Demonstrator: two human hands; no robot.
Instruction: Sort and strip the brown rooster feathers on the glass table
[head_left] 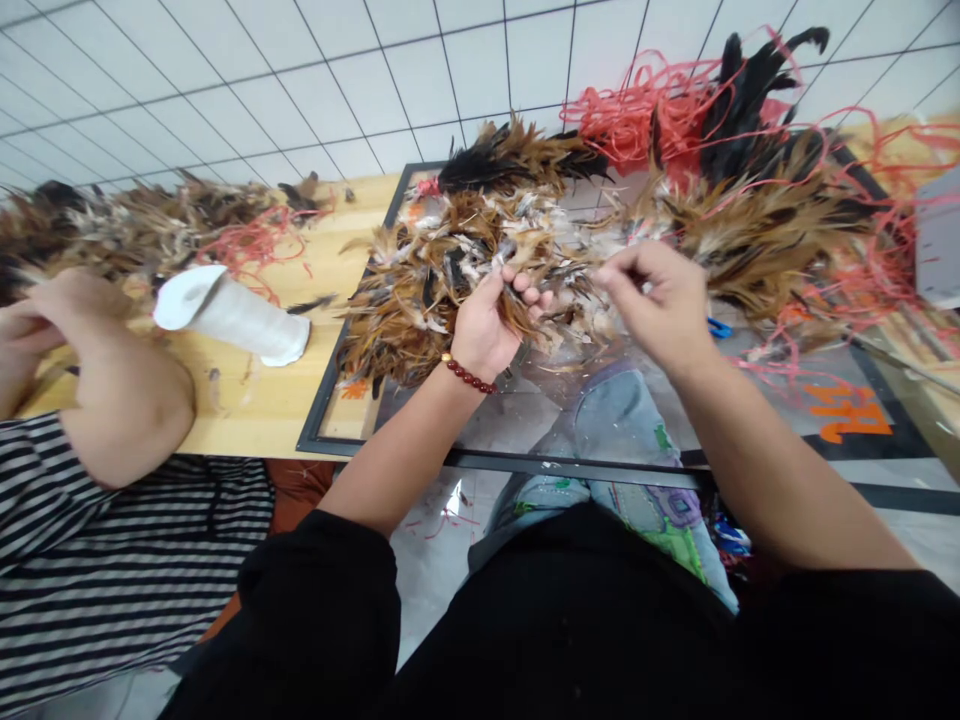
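My left hand [487,325], palm up with a dark red bead bracelet [471,377] at the wrist, is closed around a small bunch of brown feathers [514,314]. Its thumb and fingertips press on the quill end. To its right, my right hand [660,305] is held in a pinch over pale feathers; whatever lies between thumb and finger is too small to make out. Under and around both hands spreads a loose heap of brown, white and black feathers [420,290] on a glass panel with a dark frame [319,415].
Tangled pink plastic string [637,105] and tied feather bundles [772,225] lie along the back and right. A blue object [718,327] is beside my right wrist. At left, a white roll [240,315] lies near a co-worker's arm [124,380] and more feathers [165,220]. Tiled wall behind.
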